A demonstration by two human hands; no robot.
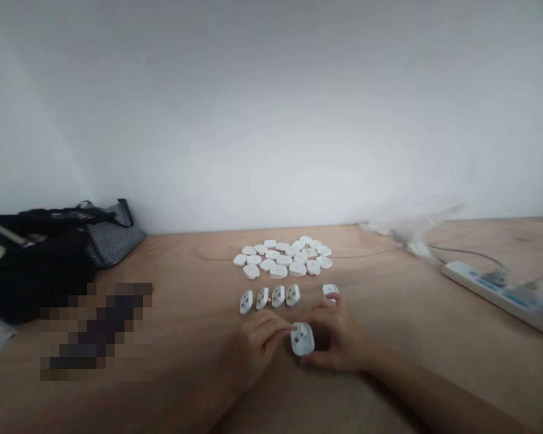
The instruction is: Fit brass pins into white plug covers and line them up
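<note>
Both of my hands meet low in the middle of a wooden table point(185, 265), around one white plug part point(302, 339). My left hand point(253, 349) pinches its left side with closed fingers. My right hand point(337, 337) curls round it from the right and below. Just beyond my hands several white plug parts stand in a short row point(269, 298). Another single white part point(330, 290) lies at my right fingertips. Farther back lies a pile of several flat white plug covers point(283, 258).
A black and striped bag point(49, 253) sits at the left against the white wall. A white power strip point(502, 294) with cables and a crumpled clear plastic bag point(411, 232) lie at the right. A blurred dark patch point(97, 331) is left of my hands.
</note>
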